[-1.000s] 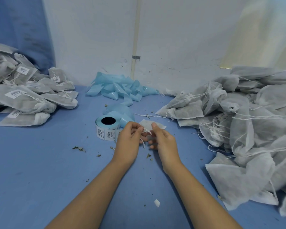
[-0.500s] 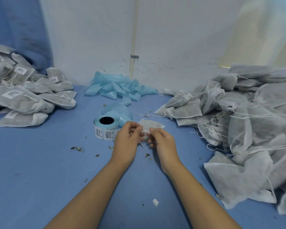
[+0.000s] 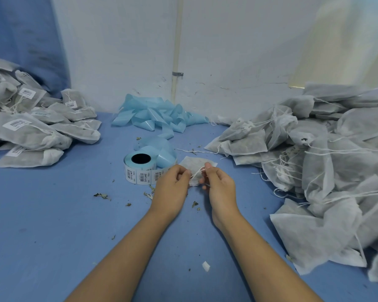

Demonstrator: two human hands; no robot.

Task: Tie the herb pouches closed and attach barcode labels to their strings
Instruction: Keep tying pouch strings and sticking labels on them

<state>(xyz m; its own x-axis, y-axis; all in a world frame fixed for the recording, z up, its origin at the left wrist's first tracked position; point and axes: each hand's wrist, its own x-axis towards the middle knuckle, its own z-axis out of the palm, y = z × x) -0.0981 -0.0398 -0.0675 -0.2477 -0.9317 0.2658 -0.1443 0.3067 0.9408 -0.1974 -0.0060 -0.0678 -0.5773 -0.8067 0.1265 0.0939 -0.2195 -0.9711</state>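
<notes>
A small white herb pouch [image 3: 194, 163] lies on the blue table just beyond my hands. My left hand [image 3: 172, 188] and my right hand [image 3: 218, 186] are close together over its near end, each pinching the white drawstring [image 3: 197, 171] that runs between them. A roll of barcode labels [image 3: 140, 168] stands just left of my left hand, its blue backing strip trailing away behind it. The pouch's mouth is hidden by my fingers.
Labelled pouches [image 3: 31, 127] are heaped at the left. A large pile of unlabelled pouches with loose strings [image 3: 314, 162] fills the right side. Crumpled blue backing tape [image 3: 157, 116] lies by the wall. Herb crumbs and a white paper scrap [image 3: 205, 266] dot the blue table [image 3: 52, 225].
My hands stay at the same spot, working the string. The right hand's fingers have shifted, and the string now shows stretched between the two hands.
</notes>
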